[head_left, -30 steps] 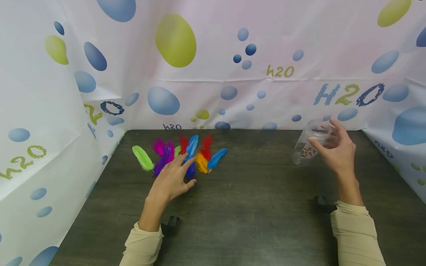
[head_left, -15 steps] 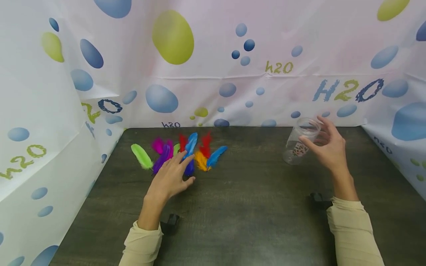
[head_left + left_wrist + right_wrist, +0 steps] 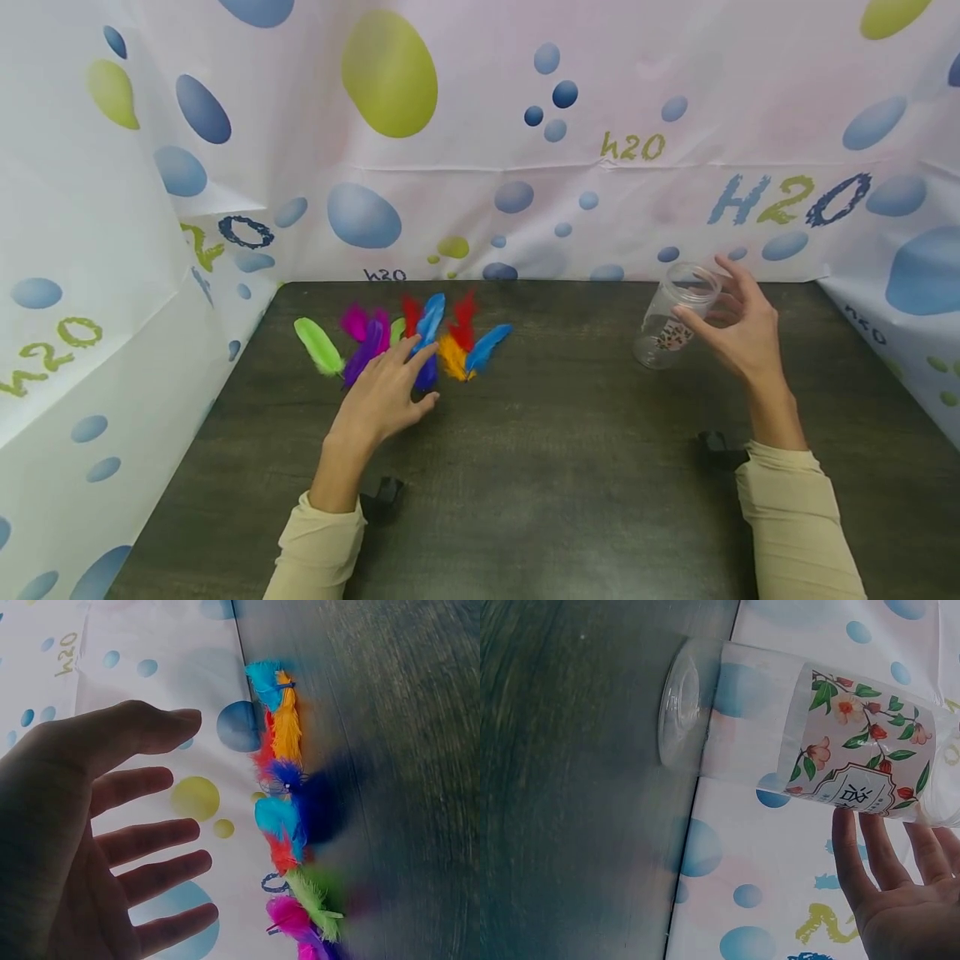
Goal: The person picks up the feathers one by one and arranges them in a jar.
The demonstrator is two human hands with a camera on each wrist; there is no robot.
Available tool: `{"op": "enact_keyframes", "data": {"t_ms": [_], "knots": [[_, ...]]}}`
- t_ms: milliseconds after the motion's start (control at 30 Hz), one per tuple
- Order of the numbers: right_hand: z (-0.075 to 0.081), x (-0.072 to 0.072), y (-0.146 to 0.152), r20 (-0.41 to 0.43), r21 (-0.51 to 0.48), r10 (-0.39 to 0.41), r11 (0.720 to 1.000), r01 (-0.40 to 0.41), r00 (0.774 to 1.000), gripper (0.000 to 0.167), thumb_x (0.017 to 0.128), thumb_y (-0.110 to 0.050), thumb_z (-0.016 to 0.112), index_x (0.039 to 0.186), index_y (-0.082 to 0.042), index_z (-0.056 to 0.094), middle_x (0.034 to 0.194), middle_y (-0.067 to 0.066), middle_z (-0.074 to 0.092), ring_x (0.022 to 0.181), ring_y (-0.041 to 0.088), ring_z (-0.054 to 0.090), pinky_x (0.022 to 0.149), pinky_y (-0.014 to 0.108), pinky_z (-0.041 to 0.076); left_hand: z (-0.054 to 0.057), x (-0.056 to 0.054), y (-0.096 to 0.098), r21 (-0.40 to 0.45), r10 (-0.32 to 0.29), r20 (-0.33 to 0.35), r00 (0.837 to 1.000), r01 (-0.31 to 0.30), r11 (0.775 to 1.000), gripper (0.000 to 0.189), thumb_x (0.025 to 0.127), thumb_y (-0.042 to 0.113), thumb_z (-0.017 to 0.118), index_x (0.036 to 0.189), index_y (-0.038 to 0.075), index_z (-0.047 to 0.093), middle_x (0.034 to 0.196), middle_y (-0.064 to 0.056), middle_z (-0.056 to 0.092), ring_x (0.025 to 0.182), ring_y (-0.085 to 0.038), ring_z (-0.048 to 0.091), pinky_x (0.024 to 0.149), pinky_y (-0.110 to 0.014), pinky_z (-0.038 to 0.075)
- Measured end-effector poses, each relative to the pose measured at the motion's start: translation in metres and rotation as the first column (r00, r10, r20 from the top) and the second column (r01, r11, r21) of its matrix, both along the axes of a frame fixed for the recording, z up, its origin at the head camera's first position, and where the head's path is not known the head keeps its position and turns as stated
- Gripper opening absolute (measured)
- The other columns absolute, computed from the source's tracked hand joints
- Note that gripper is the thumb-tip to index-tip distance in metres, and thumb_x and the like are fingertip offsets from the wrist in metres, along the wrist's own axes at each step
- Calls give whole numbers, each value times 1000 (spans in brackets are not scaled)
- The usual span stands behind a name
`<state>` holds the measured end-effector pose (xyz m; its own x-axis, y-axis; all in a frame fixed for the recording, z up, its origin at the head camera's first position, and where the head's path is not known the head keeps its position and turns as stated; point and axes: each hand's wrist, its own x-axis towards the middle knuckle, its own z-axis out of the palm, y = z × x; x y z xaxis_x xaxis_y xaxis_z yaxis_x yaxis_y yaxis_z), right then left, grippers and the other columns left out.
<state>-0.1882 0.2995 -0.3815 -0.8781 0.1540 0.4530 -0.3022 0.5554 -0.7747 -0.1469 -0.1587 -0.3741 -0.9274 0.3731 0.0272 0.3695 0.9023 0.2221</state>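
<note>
My right hand [image 3: 742,333] holds a clear plastic jar [image 3: 660,333] at the right of the table, its thumb on the near side and its other fingers round the right side. The jar stands upright without a lid, and in the right wrist view its label [image 3: 862,742] shows flowers and leaves. My left hand [image 3: 386,392] hovers close over coloured feathers [image 3: 487,348] with fingers spread and nothing held. A light green feather [image 3: 318,346] lies to its left; purple, blue, red and orange ones fan out beyond the fingers, partly hidden by them.
The dark wooden table [image 3: 540,467] ends at a white backdrop sheet [image 3: 480,225] printed with blue and green drops, which also hangs along both sides. Black wrist mounts [image 3: 386,493] show beside the forearms.
My right hand has moved the jar a little to the left, mostly in the first half second. The left hand has kept its place over the feathers. The head view has tilted slightly.
</note>
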Motion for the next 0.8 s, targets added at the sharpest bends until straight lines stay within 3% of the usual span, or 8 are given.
{"op": "enact_keyframes", "data": {"t_ms": [600,800], "knots": [[-2,2,-4,-55,-13,62,998,-63,997,86,79,4,84,156,-11,46,140,30,59,104,-13,57,81,4,48,-2,-3,1,11,-28,-62,998,29,1000,67,94,24,77,153,6,49,156,-24,46,143,-44,45,114,-62,40],[-2,0,-8,-55,-12,81,997,-82,995,86,80,4,83,156,-9,46,139,30,60,104,-13,57,82,4,47,-2,1,0,-8,11,-71,997,-12,1000,67,94,25,77,153,6,50,153,-25,50,132,-45,55,106,-62,48]]}}
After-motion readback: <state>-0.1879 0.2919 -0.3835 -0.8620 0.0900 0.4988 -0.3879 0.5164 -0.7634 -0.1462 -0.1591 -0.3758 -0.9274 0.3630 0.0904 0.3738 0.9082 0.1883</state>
